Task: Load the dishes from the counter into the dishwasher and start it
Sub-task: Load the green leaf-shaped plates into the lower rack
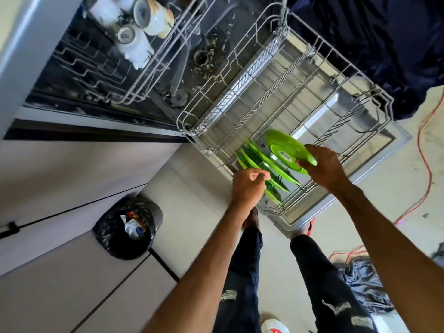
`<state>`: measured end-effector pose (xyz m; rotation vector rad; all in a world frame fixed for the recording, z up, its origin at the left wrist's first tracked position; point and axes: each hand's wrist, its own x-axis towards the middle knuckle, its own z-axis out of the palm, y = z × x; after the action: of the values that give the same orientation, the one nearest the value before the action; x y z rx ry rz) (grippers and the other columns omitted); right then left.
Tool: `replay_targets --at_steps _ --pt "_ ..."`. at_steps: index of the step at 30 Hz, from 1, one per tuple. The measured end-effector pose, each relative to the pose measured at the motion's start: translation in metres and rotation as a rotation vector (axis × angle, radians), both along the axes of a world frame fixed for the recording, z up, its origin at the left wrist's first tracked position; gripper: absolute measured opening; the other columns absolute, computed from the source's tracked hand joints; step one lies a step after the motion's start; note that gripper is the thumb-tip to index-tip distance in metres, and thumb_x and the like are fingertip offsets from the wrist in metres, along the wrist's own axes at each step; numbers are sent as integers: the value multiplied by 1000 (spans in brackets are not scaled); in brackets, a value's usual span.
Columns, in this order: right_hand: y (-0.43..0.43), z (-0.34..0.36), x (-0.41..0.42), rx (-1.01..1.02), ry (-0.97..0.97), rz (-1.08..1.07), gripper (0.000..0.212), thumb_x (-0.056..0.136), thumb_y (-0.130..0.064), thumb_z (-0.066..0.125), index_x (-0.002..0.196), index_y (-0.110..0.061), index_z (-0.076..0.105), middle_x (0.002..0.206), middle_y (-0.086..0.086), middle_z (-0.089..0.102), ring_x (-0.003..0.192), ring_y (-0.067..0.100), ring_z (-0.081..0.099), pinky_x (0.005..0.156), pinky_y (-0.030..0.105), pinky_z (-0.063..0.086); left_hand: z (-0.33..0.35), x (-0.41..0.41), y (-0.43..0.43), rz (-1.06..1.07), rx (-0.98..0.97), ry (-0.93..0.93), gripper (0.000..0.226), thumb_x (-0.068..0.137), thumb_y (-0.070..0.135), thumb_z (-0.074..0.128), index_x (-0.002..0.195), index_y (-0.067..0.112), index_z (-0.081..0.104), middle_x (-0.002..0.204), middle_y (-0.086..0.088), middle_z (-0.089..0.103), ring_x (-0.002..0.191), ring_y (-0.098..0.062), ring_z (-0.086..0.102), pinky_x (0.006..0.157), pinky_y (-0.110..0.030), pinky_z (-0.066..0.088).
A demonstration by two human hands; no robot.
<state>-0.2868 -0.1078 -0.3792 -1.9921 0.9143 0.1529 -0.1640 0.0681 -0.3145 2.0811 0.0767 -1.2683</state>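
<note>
Right grip (323, 168) pinches plate (284, 149) rim.

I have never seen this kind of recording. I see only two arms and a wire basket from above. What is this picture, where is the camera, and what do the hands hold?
No machine here: a person wears a wide-angle camera on the head, so you look down along both arms. The wire basket is the lower rack of an open dishwasher, pulled out over its door. Several green plates stand on edge in it. The right hand holds one more green plate by its rim, underside towards you, above the rack. The left hand is at the standing plates with curled fingers; whether it grips one is unclear. Farther in, the upper rack carries white cups.
</note>
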Motion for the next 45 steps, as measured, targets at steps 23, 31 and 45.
replay_targets --at_steps 23,31,45 --pt "12 -9 -20 -79 164 -84 31 83 -23 80 111 -10 72 103 15 74 90 33 70 80 33 52 0 -10 8 54 -18 84 24 94 9 53 104 10 75 102 0 77 69 -5 66 63 -18 52" --pt "12 21 -8 -201 53 -66 18 85 -20 74 98 -9 66 86 17 70 72 37 64 66 41 55 0 -11 7 72 8 121 24 94 9 53 103 11 75 101 1 77 72 -7 67 62 -19 52" --pt "-1 -49 7 -69 424 28 36 96 -20 63 121 1 50 106 35 62 95 52 64 79 55 55 -2 -10 21 116 -3 140 24 95 0 51 107 -1 71 102 -9 75 66 -6 63 51 -11 46"
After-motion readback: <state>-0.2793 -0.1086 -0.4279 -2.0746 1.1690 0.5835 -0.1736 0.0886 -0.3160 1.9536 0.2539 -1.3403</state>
